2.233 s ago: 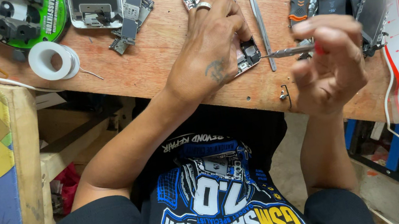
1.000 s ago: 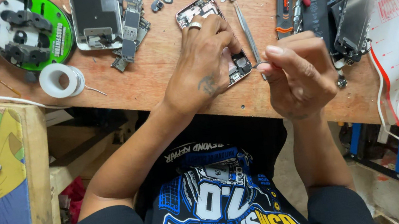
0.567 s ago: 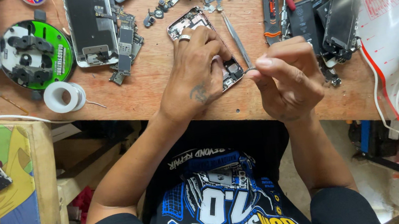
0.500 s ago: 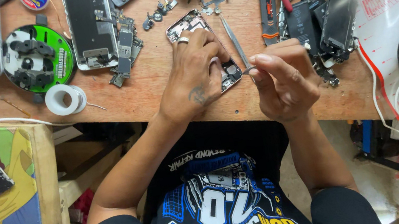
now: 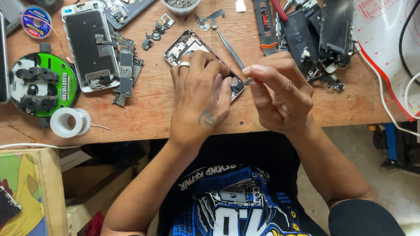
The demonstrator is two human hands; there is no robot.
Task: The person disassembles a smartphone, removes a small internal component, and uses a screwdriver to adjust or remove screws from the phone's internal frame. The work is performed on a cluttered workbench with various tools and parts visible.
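Phone frame [image 5: 184,47] now nearer table edge.

Matt wood workbench [image 5: 153,110] (scuffed); shiny metal tweezers [image 5: 230,48].

Opened phone chassis [image 5: 186,49], flat on bench
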